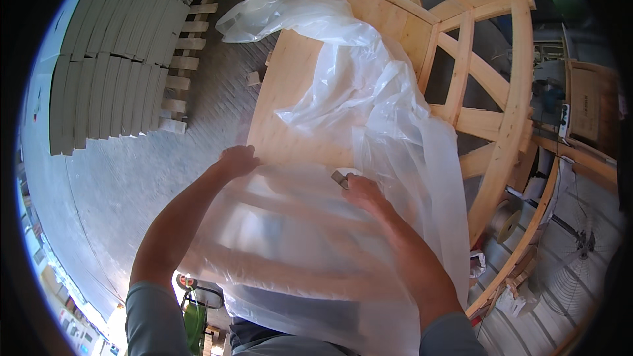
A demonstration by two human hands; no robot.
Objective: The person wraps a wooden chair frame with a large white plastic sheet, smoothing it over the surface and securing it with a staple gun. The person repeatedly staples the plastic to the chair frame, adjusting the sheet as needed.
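in the head view, the translucent plastic sheet lay spread over the near end in front of you, while its slack ran up the right and bunched over the far part of the plywood panel, leaving bare wood along the panel's left side. your left hand was at the panel's left edge, by the corner of the smooth stretch, fingers curled; you could not have told from here whether that grip was clamped on film or only resting. your right hand was near the sheet's upper edge, its grip closed on a small grey-brown object, whose kind was not clear.

to do this well, the left hand probably needed to hold the film's corner steady while the right worked outward from it, smoothing wrinkles toward the loose side. light, even tension seemed best, since thin film could stretch or tear. the object's edge was worth keeping flat, and the bunched slack clear of the timber frame on the right, where it might have snagged.
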